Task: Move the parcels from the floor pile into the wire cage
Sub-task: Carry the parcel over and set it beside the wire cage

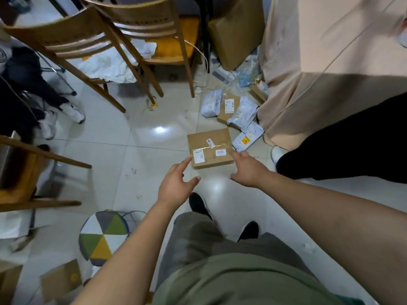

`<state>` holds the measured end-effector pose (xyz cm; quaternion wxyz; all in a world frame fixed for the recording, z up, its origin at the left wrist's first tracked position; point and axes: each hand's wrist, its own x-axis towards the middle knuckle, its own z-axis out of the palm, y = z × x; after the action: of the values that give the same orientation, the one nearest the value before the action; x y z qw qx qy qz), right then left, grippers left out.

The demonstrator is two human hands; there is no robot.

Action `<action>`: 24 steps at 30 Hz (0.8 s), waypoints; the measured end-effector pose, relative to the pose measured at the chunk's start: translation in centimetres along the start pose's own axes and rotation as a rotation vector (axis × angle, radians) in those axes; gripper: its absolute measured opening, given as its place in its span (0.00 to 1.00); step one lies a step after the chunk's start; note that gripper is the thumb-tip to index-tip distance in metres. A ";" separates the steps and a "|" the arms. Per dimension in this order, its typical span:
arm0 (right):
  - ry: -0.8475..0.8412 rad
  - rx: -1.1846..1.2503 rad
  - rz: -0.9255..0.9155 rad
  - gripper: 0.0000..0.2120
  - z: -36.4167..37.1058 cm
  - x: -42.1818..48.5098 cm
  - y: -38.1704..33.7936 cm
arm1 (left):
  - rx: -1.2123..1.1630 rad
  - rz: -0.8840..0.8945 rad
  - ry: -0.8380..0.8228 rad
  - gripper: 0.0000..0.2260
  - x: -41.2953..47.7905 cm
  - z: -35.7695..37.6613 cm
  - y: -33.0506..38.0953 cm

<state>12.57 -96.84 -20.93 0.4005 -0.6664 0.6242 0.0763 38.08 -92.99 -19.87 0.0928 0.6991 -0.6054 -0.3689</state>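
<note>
Left hand fingers spread, holding nothing, index tip at near-left corner of cardboard box. Right hand fingers loose, empty, index tip at box's right edge. Both forearms stretched forward and down. Box flat on tiled floor, just before parcel pile.

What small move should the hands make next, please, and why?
Probably grip the cardboard box by its two sides: the left hand and right hand are open at its near corners, and it lies flat on the floor, not yet held.
</note>
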 end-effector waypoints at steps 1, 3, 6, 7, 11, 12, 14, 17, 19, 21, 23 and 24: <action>-0.008 -0.006 0.005 0.44 -0.1 1.4 -0.2 | 0.038 0.000 -0.014 0.33 1.6 -0.1 -0.5; -0.046 -0.002 0.013 0.46 -0.2 4.5 -0.7 | 0.109 0.006 -0.036 0.33 5.2 -0.3 -1.6; -0.106 0.059 0.028 0.47 -0.3 9.6 -1.4 | 0.169 0.017 -0.080 0.30 10.7 -0.6 -3.5; -0.107 0.088 0.045 0.47 -0.3 11.3 -1.7 | 0.163 0.004 -0.094 0.29 12.5 -0.6 -4.1; -0.084 0.213 0.123 0.47 0.3 17.8 -1.8 | 0.118 -0.037 -0.135 0.29 18.9 -0.5 -6.7; -0.087 0.230 0.140 0.47 0.6 19.7 -1.3 | 0.142 -0.035 -0.151 0.29 20.9 -0.3 -7.5; -0.095 0.245 0.172 0.49 1.6 23.5 0.3 | 0.225 -0.039 -0.187 0.31 24.7 0.6 -9.5; -0.082 0.192 0.210 0.52 4.0 30.0 3.9 | 0.306 -0.075 -0.260 0.33 30.5 3.8 -12.9; -0.066 0.166 0.248 0.54 6.3 34.6 7.0 | 0.275 -0.124 -0.331 0.31 34.8 7.2 -15.3; -0.056 0.166 0.283 0.52 9.3 39.4 10.5 | 0.267 -0.133 -0.393 0.30 39.0 11.5 -17.7; -0.048 0.159 0.284 0.51 12.7 44.2 14.2 | 0.274 -0.123 -0.413 0.34 43.0 16.4 -20.0; -0.052 0.126 0.271 0.52 14.2 46.4 15.9 | 0.272 -0.119 -0.417 0.39 44.9 18.7 -21.1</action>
<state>13.75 -122.07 -65.29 0.4436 -0.5476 0.7012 0.1077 42.48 -122.94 -63.43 -0.1511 0.6483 -0.6133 -0.4251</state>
